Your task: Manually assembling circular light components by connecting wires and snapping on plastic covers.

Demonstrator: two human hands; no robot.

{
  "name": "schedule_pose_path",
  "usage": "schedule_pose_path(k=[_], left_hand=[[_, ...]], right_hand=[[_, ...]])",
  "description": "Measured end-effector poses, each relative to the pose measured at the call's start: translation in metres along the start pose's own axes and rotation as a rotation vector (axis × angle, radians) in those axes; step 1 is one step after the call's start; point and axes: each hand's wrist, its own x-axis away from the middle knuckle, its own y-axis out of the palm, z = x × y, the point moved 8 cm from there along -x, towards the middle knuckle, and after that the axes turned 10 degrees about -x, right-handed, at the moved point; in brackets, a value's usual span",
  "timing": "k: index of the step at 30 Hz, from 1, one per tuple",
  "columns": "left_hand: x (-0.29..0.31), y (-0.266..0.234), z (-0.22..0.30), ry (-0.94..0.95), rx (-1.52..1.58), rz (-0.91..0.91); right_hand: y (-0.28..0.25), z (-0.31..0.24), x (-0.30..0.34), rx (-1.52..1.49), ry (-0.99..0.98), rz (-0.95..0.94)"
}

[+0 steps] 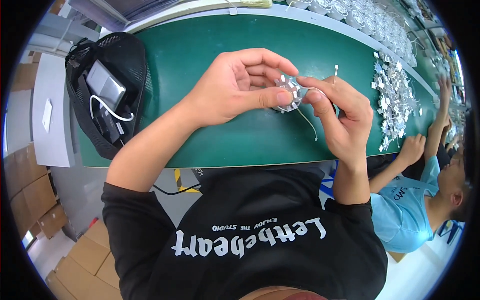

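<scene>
Above the green table, my left hand pinches a small round part between thumb and fingers. White, square-ended tabs stand around the rim of this part. From it a thin white wire hangs down with a tiny tip at its end. My right hand is closed close beside the part, thumb against forefinger, gripping another thin white wire that runs from it. A small white connector sticks up behind the right forefinger on a short length of wire. The part's underside is hidden.
A black mesh bag with a power bank and white cable lies at left on the green table. At right is a heap of small white-tabbed parts. Round white pieces line the back. A co-worker in light blue sits to the right.
</scene>
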Motion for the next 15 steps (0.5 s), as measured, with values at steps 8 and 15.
schedule_pose_path(k=[8,15], left_hand=[[0.003,0.002,-0.002,-0.034,-0.117,0.016],[0.005,0.004,0.004,0.147,-0.434,0.081]], right_hand=[[-0.003,-0.029,0.002,0.208,-0.431,0.033],[0.003,-0.019,0.015,0.120,-0.413,-0.045]])
